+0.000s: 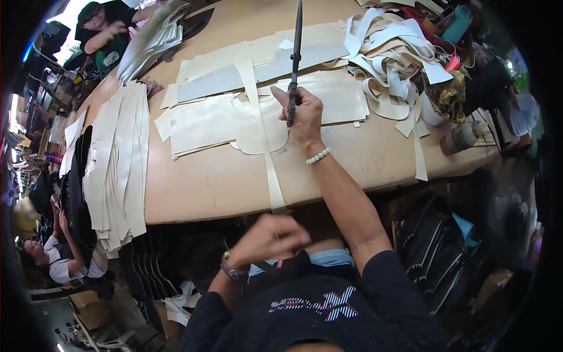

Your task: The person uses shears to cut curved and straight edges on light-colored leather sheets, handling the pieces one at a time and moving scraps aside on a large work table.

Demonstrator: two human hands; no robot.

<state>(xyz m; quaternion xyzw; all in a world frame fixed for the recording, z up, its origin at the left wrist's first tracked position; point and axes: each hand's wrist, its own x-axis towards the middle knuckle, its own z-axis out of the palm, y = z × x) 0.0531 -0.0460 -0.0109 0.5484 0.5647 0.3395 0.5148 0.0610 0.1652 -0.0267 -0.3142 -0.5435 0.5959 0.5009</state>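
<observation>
My right hand (303, 114) is closed around the handles of long dark shears (296, 58), whose blades point away from me over the table. Beneath that hand lie flat cream sheets (202, 134), some cut with curved edges. A narrow cream strip (261, 126) crosses them and runs to the near table edge. My left hand (264, 239) is in front of my body, just below the strip's near end. Its fingers look curled but are smeared by motion, so I cannot tell whether it holds anything. Two grey flat pieces (208, 84) rest on the sheets farther back.
Long cream strips (120, 161) lie stacked at the table's left edge. Tangled offcuts (387, 56) fill the far right, near a jar (461, 138). One person (105, 35) handles sheets at the far left; another (61, 255) is at lower left. Dark stacked pieces (431, 252) stand below the table.
</observation>
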